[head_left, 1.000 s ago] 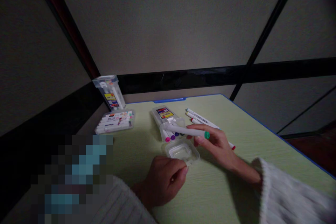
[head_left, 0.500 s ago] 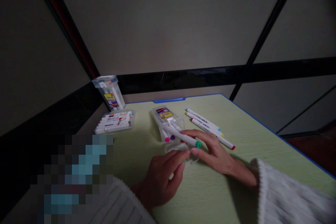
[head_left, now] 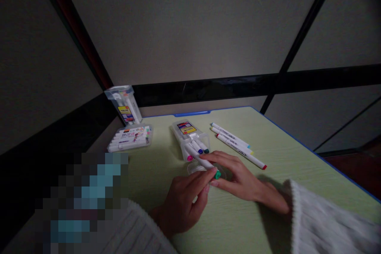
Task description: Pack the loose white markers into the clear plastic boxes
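Observation:
A white marker with a green end [head_left: 209, 164] slants out of the mouth of a clear plastic marker case [head_left: 177, 137]. My right hand [head_left: 238, 172] has its index finger on the marker's barrel and its thumb close to the green end. My left hand [head_left: 186, 202] is curled, its fingertips against the marker near that end; what lies between thumb and fingers is hidden. Beneath the fingers lies a clear lid [head_left: 193, 166], partly covered. Inside the case mouth show a pink-ended marker [head_left: 189, 158], a blue-ended marker [head_left: 200, 151] and a dark-green-ended marker [head_left: 206, 151].
Three loose white markers [head_left: 235, 145] with blue, yellow and red ends lie right of the case. At the back left stands an upright clear marker case [head_left: 127, 107], with a flat pack of markers [head_left: 130, 138] before it. The pale green table [head_left: 285, 158] has a blue edge.
The green-ended marker has moved left and toward me, to my left fingertips. My right hand moved slightly with it. Blue and dark-green ends now show in the case mouth.

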`<state>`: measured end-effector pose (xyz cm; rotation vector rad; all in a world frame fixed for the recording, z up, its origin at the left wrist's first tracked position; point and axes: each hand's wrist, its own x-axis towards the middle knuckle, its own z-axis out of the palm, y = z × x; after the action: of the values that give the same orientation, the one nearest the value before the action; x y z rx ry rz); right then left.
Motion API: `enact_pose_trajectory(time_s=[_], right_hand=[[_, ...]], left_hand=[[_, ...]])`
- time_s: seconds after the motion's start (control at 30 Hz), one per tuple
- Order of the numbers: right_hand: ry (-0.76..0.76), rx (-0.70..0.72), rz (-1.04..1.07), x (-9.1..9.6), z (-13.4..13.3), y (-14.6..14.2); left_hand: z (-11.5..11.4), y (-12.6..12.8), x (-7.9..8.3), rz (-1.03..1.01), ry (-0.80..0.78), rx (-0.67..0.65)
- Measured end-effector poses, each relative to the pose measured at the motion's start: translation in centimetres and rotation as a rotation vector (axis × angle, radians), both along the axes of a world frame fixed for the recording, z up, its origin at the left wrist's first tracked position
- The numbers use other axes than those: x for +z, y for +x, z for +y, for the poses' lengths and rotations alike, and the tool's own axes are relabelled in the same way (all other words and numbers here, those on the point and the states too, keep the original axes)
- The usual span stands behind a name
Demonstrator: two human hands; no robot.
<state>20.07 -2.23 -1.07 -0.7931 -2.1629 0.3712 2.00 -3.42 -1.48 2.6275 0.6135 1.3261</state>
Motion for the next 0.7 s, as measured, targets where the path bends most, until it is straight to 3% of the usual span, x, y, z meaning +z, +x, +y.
enact_pose_trajectory(time_s=[0.33, 0.7], right_hand=[[0.011, 0.101, -0.071, -0.32, 0.07, 0.42], [-0.019, 0.006, -0.010, -0.22, -0.11, -0.35]], left_hand=[[-0.13, 0.06, 0.00, -0.030, 0.018, 0.051], [0.01, 0.07, -0.29, -0.080, -0.006, 0.166]])
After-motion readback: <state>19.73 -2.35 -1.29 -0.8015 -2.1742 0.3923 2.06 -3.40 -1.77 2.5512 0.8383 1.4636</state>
